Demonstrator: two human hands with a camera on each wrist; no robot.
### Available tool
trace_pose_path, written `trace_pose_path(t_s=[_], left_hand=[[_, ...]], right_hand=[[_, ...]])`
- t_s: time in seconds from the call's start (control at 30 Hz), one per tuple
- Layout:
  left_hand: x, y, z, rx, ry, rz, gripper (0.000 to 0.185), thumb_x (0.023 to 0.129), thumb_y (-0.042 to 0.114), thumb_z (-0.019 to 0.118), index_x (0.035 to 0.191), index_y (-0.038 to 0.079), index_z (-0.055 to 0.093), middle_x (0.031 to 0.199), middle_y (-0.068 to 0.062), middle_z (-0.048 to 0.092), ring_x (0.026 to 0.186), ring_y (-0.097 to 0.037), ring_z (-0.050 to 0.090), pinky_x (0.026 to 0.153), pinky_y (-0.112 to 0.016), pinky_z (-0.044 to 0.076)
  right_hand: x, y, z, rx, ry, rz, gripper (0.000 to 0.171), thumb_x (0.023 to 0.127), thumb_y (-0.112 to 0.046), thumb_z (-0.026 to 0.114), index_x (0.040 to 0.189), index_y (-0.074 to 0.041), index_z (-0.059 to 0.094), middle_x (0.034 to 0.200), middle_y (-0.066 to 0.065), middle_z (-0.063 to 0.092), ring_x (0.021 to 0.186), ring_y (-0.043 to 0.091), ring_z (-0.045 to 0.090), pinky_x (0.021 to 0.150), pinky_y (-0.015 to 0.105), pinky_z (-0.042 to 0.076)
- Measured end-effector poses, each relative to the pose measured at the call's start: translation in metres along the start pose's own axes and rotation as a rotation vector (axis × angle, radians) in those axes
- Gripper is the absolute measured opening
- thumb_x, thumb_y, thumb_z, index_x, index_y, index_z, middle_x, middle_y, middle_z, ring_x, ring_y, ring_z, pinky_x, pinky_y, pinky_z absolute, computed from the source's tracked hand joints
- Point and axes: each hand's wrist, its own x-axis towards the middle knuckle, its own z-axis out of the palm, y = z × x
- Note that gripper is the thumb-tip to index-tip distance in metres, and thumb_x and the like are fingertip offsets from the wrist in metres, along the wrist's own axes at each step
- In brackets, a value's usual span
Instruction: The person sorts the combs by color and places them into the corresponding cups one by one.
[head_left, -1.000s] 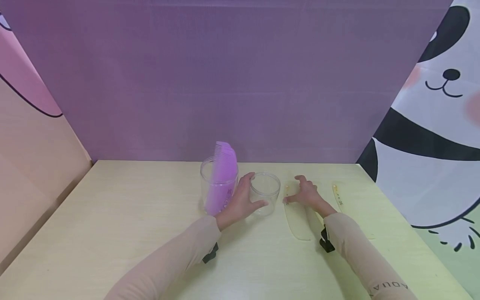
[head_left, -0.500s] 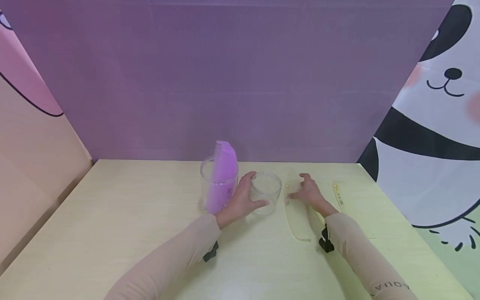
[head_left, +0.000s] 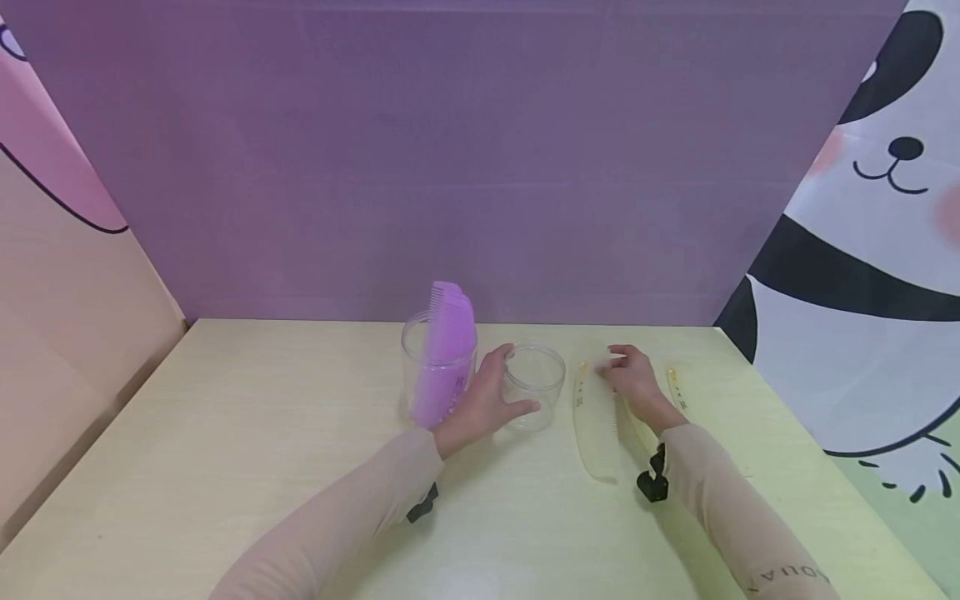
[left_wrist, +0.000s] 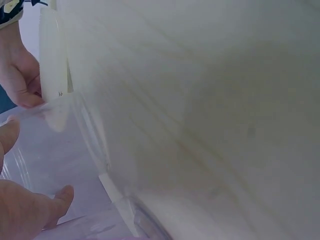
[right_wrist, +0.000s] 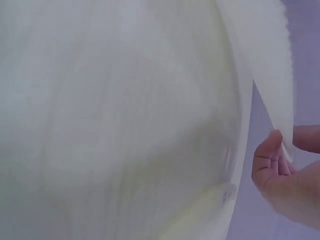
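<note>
Head view: a curved, translucent yellow plastic comb (head_left: pixel 596 437) is pinched near its far end by the right hand (head_left: pixel 633 379), fingertips nearly closed. Just left, a clear round plastic cup (head_left: pixel 542 404) is loosely clasped by the left hand (head_left: pixel 486 400), apparently for steadiness.

Pale comb (head_left: pixel 595 433), pinched at one end, beside clear upright cup (head_left: pixel 552 392)

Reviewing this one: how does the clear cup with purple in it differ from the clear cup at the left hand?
Contents: the left-hand-side cup holds at least one purple comb; no comb shows in the gripped cup.
Size: the left-hand-side cup looks taller than the gripped cup.
Hold: the left hand curls round the gripped cup, not the left-hand-side cup.
Shared: both are transparent, round-rimmed and upright.
</note>
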Motion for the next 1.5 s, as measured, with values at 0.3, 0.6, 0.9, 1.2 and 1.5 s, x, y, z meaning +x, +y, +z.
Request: trace_pose_path(t_s=[0.3, 0.6, 0.9, 1.2, 1.5], left_hand=[[0.0, -0.001, 0.002, 0.011, 0.007, 0.01, 0.089, 0.075, 0.028, 0.075, 0.141, 0.002, 0.022, 0.139, -0.016, 0.037, 0.13, -0.025, 0.037, 0.109, -0.036, 0.032], [-0.001, -0.001, 0.002, 0.019, 0.007, 0.013, 0.089, 0.075, 0.029, 0.075, 0.141, 0.002, 0.022, 0.139, -0.015, 0.037, 0.13, -0.024, 0.037, 0.109, -0.035, 0.032], [-0.001, -0.002, 0.002, 0.007, 0.014, 0.02, 0.088, 0.075, 0.027, 0.075, 0.14, 0.002, 0.023, 0.139, -0.015, 0.036, 0.13, -0.024, 0.036, 0.109, -0.036, 0.032], [-0.001, -0.001, 0.001, 0.003, 0.009, 0.016, 0.087, 0.075, 0.028, 0.075, 0.14, 0.003, 0.023, 0.14, -0.014, 0.036, 0.13, -0.023, 0.036, 0.109, -0.035, 0.032], [-0.001, -0.003, 0.001, 0.021, 0.018, 0.023, 0.087, 0.075, 0.028, 0.075, 0.139, 0.002, 0.024, 0.139, -0.014, 0.037, 0.13, -0.024, 0.036, 0.109, -0.036, 0.032]], right_hand=[[-0.006, -0.008, -0.007, 0.109, 0.024, -0.001, 0.05, 0.09, -0.007, 0.053, 0.135, 0.0, 0.035, 0.098, 0.005, 0.051, 0.072, 0.002, 0.049, 0.061, 0.021, 0.045], [-0.012, -0.023, -0.019, 0.286, 0.033, -0.005, 0.05, 0.089, -0.003, 0.054, 0.134, -0.001, 0.033, 0.09, -0.001, 0.048, 0.07, 0.003, 0.05, 0.059, 0.02, 0.047], [-0.012, -0.041, -0.032, 0.337, 0.084, -0.06, 0.041, 0.089, -0.003, 0.053, 0.127, -0.009, 0.038, 0.089, -0.006, 0.051, 0.074, 0.002, 0.054, 0.061, 0.019, 0.05], [-0.012, -0.064, -0.047, 0.344, 0.129, -0.136, 0.04, 0.09, -0.004, 0.052, 0.126, -0.016, 0.039, 0.095, -0.006, 0.049, 0.081, 0.006, 0.052, 0.065, 0.019, 0.05], [-0.012, -0.09, -0.061, 0.513, 0.171, -0.276, 0.038, 0.086, 0.002, 0.057, 0.118, -0.016, 0.047, 0.093, -0.003, 0.053, 0.083, 0.01, 0.052, 0.062, 0.018, 0.049]])
